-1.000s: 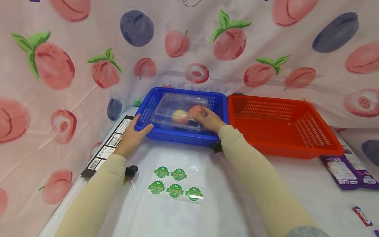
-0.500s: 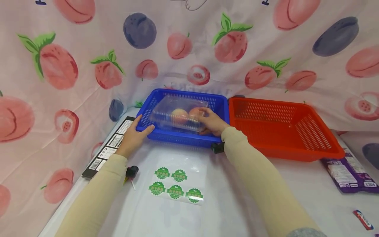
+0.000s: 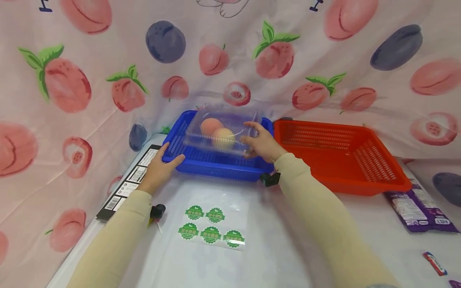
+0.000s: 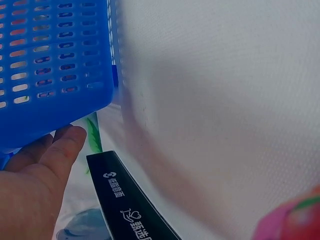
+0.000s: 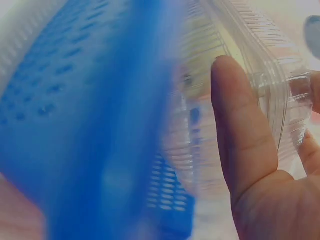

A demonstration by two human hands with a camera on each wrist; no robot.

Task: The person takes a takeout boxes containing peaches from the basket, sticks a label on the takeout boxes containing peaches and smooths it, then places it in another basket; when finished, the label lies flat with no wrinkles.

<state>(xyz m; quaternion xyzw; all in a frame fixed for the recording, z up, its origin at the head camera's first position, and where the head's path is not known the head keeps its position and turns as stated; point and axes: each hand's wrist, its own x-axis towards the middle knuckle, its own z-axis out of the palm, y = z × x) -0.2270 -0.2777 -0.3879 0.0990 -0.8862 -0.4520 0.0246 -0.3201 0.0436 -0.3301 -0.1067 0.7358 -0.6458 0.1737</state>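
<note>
In the head view, my right hand (image 3: pixel 264 144) grips the right end of a clear plastic clamshell box (image 3: pixel 234 118), its thumb on the near side and fingers over the edge in the right wrist view. The box sits tilted above the blue basket (image 3: pixel 216 171), its far edge higher than the basket's back rim. Inside it lie a pink round fruit (image 3: pixel 210 126) and a pale yellow one (image 3: pixel 224 136), both peach-like. My left hand (image 3: pixel 158 170) holds the basket's front left corner, thumb along the front rim and fingers along the left side.
A red basket (image 3: pixel 324 160) stands to the right of the blue one. A sheet of green round stickers (image 3: pixel 210 234) lies in front. A black-and-white carton (image 3: pixel 137 174) is at left. Purple packets (image 3: pixel 419 212) and a small red wrapper (image 3: pixel 434 263) lie at right.
The plastic box has risen and tilted up out of the blue basket in my right hand. The fruits inside have shifted toward the left. My left hand stays at the basket corner.
</note>
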